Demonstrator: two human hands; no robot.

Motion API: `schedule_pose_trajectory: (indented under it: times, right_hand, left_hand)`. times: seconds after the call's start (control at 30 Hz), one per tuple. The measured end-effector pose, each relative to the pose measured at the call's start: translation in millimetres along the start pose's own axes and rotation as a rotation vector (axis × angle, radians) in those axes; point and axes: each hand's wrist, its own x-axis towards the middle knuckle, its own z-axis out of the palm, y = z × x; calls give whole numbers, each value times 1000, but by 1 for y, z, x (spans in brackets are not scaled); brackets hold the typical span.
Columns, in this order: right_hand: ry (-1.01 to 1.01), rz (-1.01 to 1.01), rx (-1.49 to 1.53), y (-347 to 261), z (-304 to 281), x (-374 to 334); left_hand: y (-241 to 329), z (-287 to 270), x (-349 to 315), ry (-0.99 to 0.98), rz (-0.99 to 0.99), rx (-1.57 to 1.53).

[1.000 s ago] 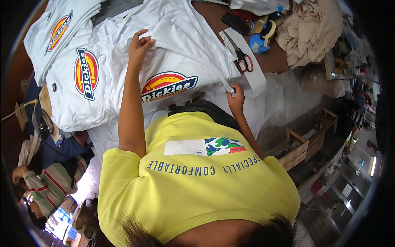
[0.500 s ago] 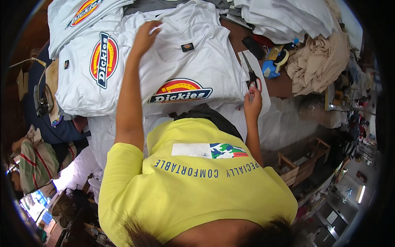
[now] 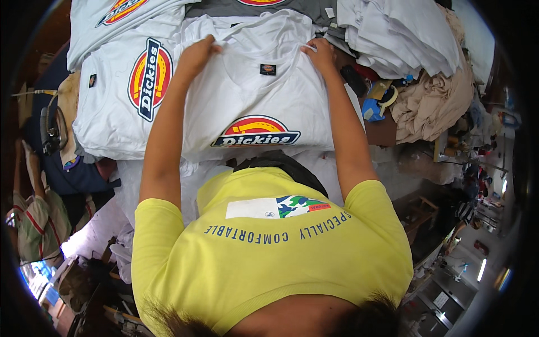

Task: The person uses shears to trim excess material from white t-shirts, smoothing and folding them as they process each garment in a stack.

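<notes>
In front of me a white T-shirt (image 3: 258,92) lies spread on a pile, with a red, yellow and dark blue arched print on its chest and a small dark label inside the neck. My left hand (image 3: 196,56) pinches its cloth at the left shoulder, beside the neckline. At the opposite shoulder my right hand (image 3: 320,55) is closed on the cloth between thumb and fingers. Both forearms reach over the shirt's sides. The scissors seen earlier are hidden, with my right arm over that spot.
More white printed shirts (image 3: 109,121) lie to the left. Folded white cloth (image 3: 396,36) is stacked at the far right, beside crumpled beige fabric (image 3: 435,106). A tape dispenser (image 3: 375,106) stands right of my forearm. A person's striped clothing (image 3: 42,224) shows at far left.
My right hand has left the scissors handles and moved up and inward to the shirt's right shoulder, taking hold there. My left hand has stayed near the left shoulder, its fingers now closed on cloth.
</notes>
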Motion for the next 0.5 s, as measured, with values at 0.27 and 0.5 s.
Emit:
schedule_pose_trajectory:
  times: [0.27,0.5]
  right_hand:
    - [-94,13,90,-6,9,24]
    - [-48,2,241,24,33,32]
  left_hand:
    - [-39,-20,8,35,-122,242]
    - [-37,-12,11,97,-122,279]
